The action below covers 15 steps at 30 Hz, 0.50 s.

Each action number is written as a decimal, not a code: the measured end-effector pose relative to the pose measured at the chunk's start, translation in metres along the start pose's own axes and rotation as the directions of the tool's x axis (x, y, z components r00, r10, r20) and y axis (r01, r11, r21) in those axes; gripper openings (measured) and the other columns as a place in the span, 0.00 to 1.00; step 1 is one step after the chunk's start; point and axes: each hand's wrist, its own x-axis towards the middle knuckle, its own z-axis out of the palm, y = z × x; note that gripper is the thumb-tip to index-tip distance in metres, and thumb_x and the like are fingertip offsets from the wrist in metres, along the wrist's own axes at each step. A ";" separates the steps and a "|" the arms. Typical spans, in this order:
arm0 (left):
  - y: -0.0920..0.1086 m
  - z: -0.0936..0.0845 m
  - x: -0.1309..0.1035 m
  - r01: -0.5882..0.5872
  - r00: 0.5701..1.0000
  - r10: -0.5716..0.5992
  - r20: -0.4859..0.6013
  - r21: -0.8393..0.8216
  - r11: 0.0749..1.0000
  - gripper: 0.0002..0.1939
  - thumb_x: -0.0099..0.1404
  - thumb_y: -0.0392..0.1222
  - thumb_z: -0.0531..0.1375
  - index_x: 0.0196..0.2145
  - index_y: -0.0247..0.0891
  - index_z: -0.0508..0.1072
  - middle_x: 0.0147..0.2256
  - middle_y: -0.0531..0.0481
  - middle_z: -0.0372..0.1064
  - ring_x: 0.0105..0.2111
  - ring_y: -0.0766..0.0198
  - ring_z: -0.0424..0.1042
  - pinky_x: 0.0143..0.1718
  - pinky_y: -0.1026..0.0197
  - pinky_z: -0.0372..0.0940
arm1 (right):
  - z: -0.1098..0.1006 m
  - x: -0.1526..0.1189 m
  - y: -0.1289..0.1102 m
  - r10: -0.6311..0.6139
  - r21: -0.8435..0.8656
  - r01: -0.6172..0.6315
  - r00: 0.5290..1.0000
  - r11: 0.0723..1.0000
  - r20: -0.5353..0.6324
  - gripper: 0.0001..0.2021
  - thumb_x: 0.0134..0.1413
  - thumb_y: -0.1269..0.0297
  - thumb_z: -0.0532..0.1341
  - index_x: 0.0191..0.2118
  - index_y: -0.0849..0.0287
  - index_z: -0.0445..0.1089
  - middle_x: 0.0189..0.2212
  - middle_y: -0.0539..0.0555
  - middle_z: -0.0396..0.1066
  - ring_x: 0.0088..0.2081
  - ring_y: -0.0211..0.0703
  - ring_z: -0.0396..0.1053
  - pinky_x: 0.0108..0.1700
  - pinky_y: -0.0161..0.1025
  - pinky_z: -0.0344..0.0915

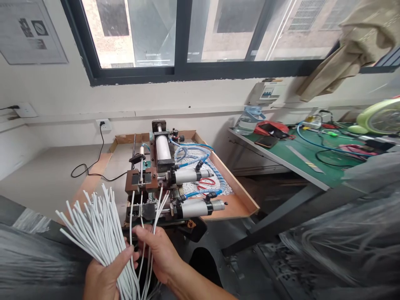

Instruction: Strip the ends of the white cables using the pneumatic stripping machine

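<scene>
A thick bundle of white cables [103, 233] fans out at lower left, with my left hand [109, 271] closed around it. My right hand [159, 252] pinches a few white cables [158, 212] apart from the bundle, their tips pointing up at the machine. One single cable [131, 216] stands between the two hands. Just beyond them sits a pneumatic machine [142, 179] with metal cylinders [196, 208] on its right side. The lower ends of the cables run out of view at the bottom edge.
A wooden-edged tray [243, 200] surrounds the machine and holds white scraps, blue air hoses [200, 156] and red-handled scissors [206, 182]. To the right stands a green-topped table [303, 158] with a water jug [250, 119], phone and wires. Plastic-wrapped cable bundles [353, 225] lie at lower right.
</scene>
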 end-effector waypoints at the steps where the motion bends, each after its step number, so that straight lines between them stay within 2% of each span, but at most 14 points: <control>1: -0.001 0.000 0.000 -0.007 1.000 0.007 0.022 0.005 1.000 0.15 0.40 0.35 0.65 0.30 0.32 0.71 0.24 0.48 0.72 0.25 0.57 0.70 0.28 0.57 0.65 | 0.001 -0.001 0.000 0.008 -0.029 -0.007 0.999 1.000 0.043 0.14 0.32 0.58 0.64 0.22 0.66 0.65 0.14 0.48 0.61 0.14 0.30 0.55 0.16 0.30 0.54; 3: -0.004 -0.001 0.001 -0.011 0.997 0.010 0.073 0.018 1.000 0.15 0.42 0.36 0.64 0.32 0.31 0.71 0.27 0.47 0.73 0.27 0.56 0.70 0.30 0.57 0.65 | 0.003 -0.004 0.001 -0.027 -0.073 0.030 0.999 0.997 0.040 0.14 0.31 0.58 0.65 0.20 0.65 0.64 0.14 0.49 0.62 0.13 0.30 0.54 0.15 0.30 0.53; 5: -0.004 -0.002 0.001 -0.004 0.994 0.002 0.109 0.023 1.000 0.15 0.43 0.36 0.64 0.33 0.32 0.71 0.30 0.46 0.73 0.29 0.56 0.70 0.32 0.56 0.64 | 0.002 -0.008 0.002 -0.117 -0.094 0.113 0.993 0.989 -0.029 0.14 0.32 0.58 0.65 0.20 0.64 0.63 0.14 0.47 0.60 0.13 0.29 0.53 0.14 0.29 0.51; 8: -0.002 0.000 0.000 0.035 0.996 -0.036 0.080 0.013 0.999 0.14 0.42 0.36 0.65 0.30 0.29 0.71 0.29 0.44 0.73 0.29 0.55 0.70 0.35 0.54 0.64 | -0.001 -0.012 0.003 -0.215 -0.138 0.202 0.972 0.970 -0.089 0.13 0.37 0.58 0.63 0.21 0.64 0.63 0.14 0.47 0.59 0.14 0.27 0.51 0.15 0.27 0.46; 12: 0.002 0.004 -0.002 0.062 0.998 -0.062 -0.020 -0.016 0.998 0.15 0.39 0.34 0.66 0.27 0.28 0.70 0.24 0.42 0.72 0.28 0.54 0.71 0.34 0.52 0.65 | -0.007 -0.011 0.002 -0.204 -0.147 0.184 0.969 0.972 -0.137 0.12 0.38 0.59 0.61 0.22 0.65 0.64 0.15 0.47 0.59 0.15 0.25 0.46 0.17 0.27 0.40; 15: 0.003 0.004 -0.003 0.040 0.999 -0.040 -0.016 -0.010 0.999 0.17 0.38 0.34 0.66 0.29 0.29 0.70 0.26 0.43 0.72 0.28 0.52 0.71 0.34 0.51 0.66 | -0.008 -0.008 0.000 -0.184 -0.110 0.169 0.972 0.979 -0.145 0.12 0.37 0.60 0.61 0.20 0.65 0.63 0.14 0.45 0.56 0.15 0.25 0.44 0.16 0.27 0.37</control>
